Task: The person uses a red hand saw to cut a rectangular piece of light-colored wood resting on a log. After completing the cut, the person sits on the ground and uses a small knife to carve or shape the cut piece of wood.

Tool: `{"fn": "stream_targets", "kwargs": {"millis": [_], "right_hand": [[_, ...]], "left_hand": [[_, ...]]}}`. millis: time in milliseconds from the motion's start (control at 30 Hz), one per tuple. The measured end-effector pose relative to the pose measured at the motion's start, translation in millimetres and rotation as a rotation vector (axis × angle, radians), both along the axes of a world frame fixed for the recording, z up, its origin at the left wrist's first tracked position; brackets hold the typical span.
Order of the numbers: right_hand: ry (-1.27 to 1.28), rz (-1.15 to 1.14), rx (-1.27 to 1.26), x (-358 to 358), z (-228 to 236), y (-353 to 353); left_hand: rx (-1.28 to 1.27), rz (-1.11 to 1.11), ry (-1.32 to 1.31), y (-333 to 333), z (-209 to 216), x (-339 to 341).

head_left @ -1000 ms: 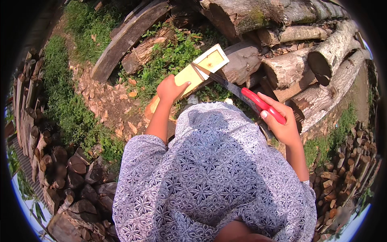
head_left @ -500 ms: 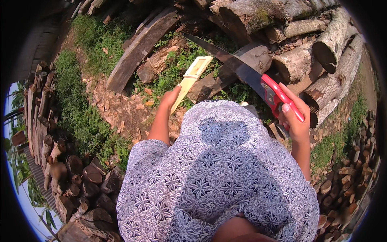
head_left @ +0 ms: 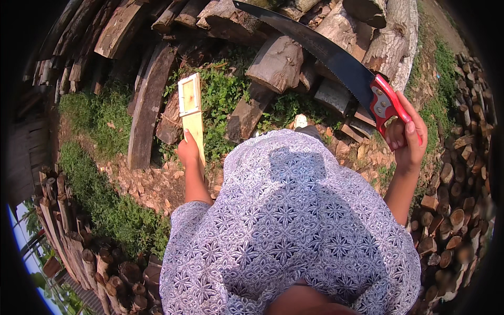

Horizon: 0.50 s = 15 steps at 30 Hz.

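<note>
My left hand (head_left: 188,153) is closed round the lower part of a pale wooden board (head_left: 194,124). A rectangular frame of thin strips sits on the board's far end, which points away from me. On the right, my right hand (head_left: 410,135) grips the red handle of a handsaw (head_left: 336,56). Its long, dark, curved blade reaches up and to the left, teeth along the lower edge. The saw is in the air, well apart from the board.
Thick cut logs (head_left: 277,64) are stacked ahead and to the right. A long dark plank (head_left: 151,107) leans at the left of green weeds (head_left: 223,94). Split firewood (head_left: 454,220) is piled at the right, with more at the lower left. Wood chips cover the ground (head_left: 149,184).
The view has shifted, with more log stacks showing ahead. The board has swung left and stands more upright in the picture. The saw has moved right and farther from the board.
</note>
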State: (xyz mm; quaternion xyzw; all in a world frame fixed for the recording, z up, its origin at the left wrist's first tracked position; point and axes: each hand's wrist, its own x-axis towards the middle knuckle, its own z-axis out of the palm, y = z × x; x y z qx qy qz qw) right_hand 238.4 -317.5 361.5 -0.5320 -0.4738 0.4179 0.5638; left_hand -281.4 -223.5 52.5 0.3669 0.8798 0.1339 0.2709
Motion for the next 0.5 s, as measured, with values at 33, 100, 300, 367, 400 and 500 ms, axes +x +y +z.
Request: {"fn": "stream_targets", "kwargs": {"millis": [33, 100, 300, 367, 400, 500], "right_hand": [[0.019, -0.047, 0.062, 8, 2, -6], [0.037, -0.111, 0.160, 27, 12, -22], [0.084, -0.324, 0.277, 48, 14, -62], [0.087, -0.362, 0.262, 45, 8, -67], [0.097, -0.374, 0.259, 43, 4, -67], [0.098, -0.387, 0.207, 42, -1, -74]], "left_hand": [[-0.030, -0.061, 0.056, 2, 4, -6], [-0.025, -0.212, 0.029, 3, 12, 8], [-0.030, -0.508, -0.124, 42, 26, 93], [-0.041, -0.506, -0.191, 66, 11, 121], [-0.059, -0.509, -0.213, 80, 5, 129], [-0.008, -0.555, -0.131, 115, 7, 167]]}}
